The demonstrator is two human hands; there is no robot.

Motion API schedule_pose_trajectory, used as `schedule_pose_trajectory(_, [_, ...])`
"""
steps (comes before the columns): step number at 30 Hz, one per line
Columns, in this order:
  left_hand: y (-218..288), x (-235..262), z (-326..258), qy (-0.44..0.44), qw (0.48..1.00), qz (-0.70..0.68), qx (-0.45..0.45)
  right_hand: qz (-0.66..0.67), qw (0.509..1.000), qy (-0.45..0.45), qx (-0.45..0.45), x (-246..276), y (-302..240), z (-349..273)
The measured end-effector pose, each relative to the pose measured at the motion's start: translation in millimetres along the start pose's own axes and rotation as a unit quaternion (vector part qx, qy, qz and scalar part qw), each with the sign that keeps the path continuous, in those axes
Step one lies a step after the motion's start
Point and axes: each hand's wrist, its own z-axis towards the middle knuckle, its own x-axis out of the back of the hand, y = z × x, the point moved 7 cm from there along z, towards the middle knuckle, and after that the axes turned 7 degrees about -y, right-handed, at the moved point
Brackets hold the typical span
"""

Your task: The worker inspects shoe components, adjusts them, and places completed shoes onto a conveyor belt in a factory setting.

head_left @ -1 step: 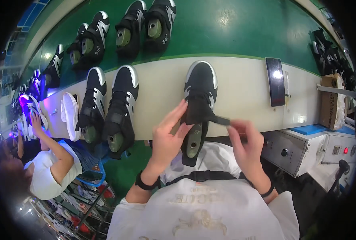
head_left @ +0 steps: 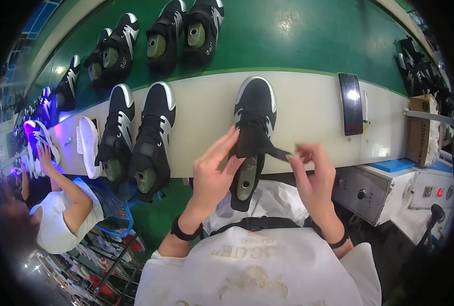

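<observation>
A black shoe with a silver-edged toe [head_left: 256, 97] lies on the pale bench, toe pointing away from me and heel at the near edge. Inside its opening sits a green shoe last [head_left: 246, 178]. My left hand [head_left: 214, 171] grips the shoe's left side near the collar, thumb lying across the base of the tongue. From the shoe a black strap [head_left: 277, 152] stretches out to the right. Its free end is pinched between the thumb and fingers of my right hand [head_left: 314, 176].
Two similar shoes [head_left: 153, 120] and a white sole [head_left: 89, 145] stand to the left. More shoes sit on the green surface [head_left: 288, 46] beyond. A black, shiny flat object [head_left: 351, 104] lies right, near a control box [head_left: 364, 194]. A co-worker [head_left: 64, 219] works at far left.
My right fingers have shifted slightly at the strap's end, and the strap is turned a little. My left hand and the shoe stay almost as they were.
</observation>
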Motion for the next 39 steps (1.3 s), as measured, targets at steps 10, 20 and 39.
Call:
schedule_pose_trajectory(10, [20, 3, 14, 0.005, 0.979, 0.167, -0.116, 0.547, 0.721, -0.325, -0.275, -38, 14, 7])
schedule_pose_trajectory(20, [-49, -11, 13, 0.167, 0.889, -0.391, 0.169, 0.081, 0.99, 0.043, 0.111, -55, 11, 143])
schedule_pose_trajectory(39, [52, -9, 56, -0.159, 0.968, 0.185, 0.055, -0.142, 0.989, -0.039, -0.004, -52, 55, 131])
